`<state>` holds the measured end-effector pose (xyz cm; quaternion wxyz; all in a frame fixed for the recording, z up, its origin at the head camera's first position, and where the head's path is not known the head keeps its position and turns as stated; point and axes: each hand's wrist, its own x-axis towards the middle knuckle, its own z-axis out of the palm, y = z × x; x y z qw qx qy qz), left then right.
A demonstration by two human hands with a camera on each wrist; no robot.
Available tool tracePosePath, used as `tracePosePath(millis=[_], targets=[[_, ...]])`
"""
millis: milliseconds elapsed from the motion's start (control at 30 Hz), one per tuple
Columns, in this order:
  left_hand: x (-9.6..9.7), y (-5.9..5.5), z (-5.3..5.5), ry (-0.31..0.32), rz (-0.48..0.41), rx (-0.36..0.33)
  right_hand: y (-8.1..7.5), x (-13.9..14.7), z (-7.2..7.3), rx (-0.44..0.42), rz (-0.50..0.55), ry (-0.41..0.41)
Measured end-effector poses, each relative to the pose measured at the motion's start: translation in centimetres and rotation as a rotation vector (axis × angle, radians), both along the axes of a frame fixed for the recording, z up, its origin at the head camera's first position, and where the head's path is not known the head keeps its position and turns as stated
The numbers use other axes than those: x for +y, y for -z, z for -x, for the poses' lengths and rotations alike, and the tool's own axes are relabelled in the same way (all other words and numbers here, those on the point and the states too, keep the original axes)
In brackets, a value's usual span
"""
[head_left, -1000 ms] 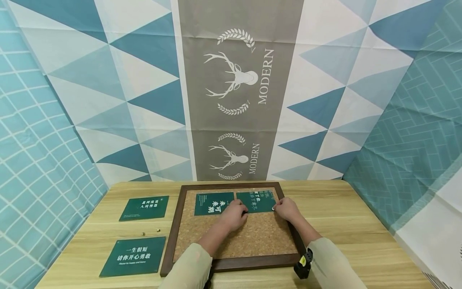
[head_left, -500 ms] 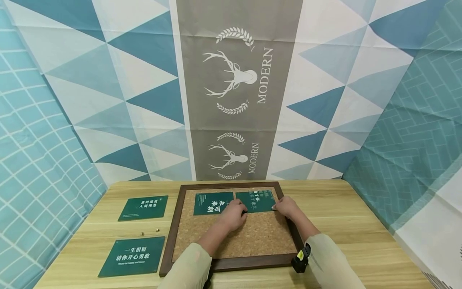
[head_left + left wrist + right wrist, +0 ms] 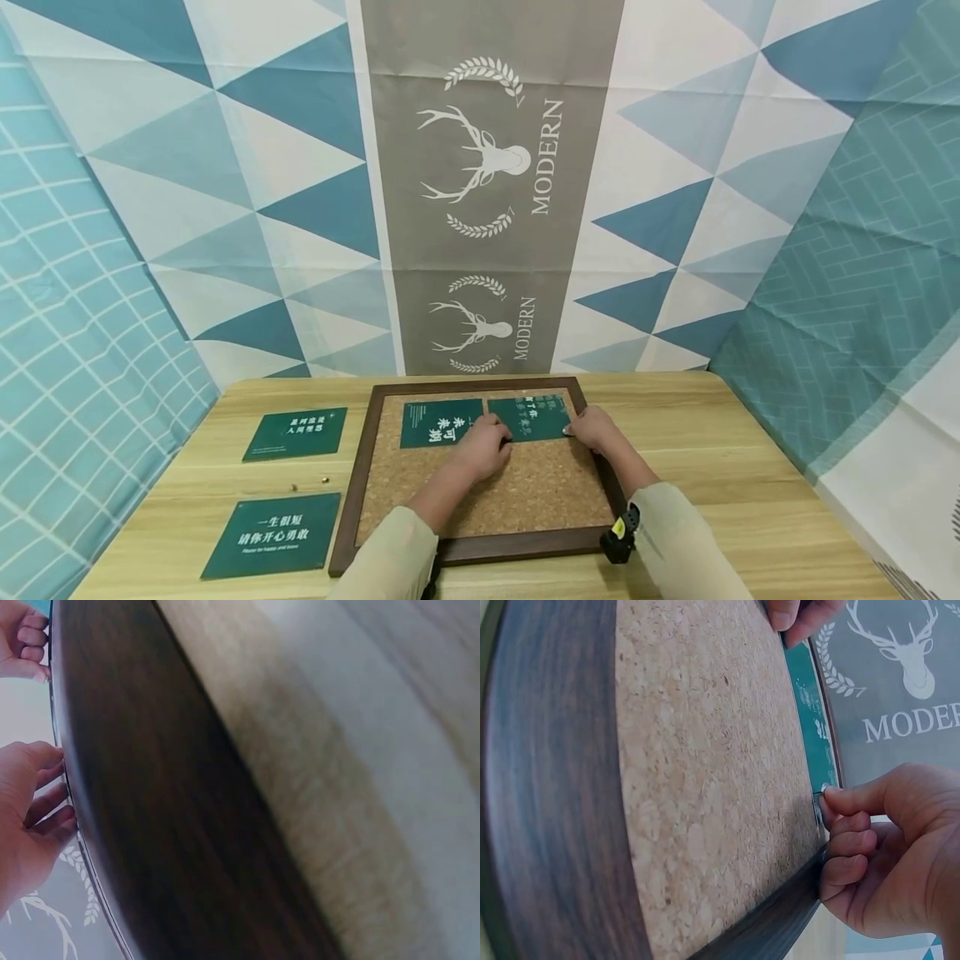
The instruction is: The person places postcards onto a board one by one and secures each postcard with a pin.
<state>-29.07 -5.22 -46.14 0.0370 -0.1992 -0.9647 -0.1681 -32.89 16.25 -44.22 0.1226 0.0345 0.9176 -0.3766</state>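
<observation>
A framed cork board (image 3: 517, 500) lies on the table with two dark green cards along its far side. My right hand (image 3: 596, 429) is at the near right corner of the right card (image 3: 531, 419). There, thumb and forefinger pinch a small shiny thumbtack (image 3: 824, 787), its pin pointing at the card; the other fingers curl beside the frame. My left hand (image 3: 483, 447) reaches over the board, its loosely bent fingers resting where the two cards meet. It covers part of the left card (image 3: 427, 425). In the left wrist view, the dark frame edge (image 3: 172, 787) hides the cards.
Two more green cards lie left of the board, a far one (image 3: 281, 442) and a near one (image 3: 273, 542). Between them are two small brass tacks, one thumbtack (image 3: 325, 480) nearer the frame. A patterned cloth backdrop (image 3: 480, 208) rises behind the wooden table (image 3: 697, 467).
The head view shifts slightly. My right wrist has moved a little inward, while its fingertips stay at the card's corner. The left hand and cards keep their places.
</observation>
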Motion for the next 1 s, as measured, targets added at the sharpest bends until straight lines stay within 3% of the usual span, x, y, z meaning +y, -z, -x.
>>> tracePosePath(millis=[200,1000], targets=[[-0.03,0.04,-0.11,0.005,0.005,-0.006,0.53,-0.01,0.25,-0.011,0.0,0.022],[0.02,0.25,0.29,0.0,0.004,-0.011,-0.1,-0.38,0.03,0.007,-0.058,0.026]])
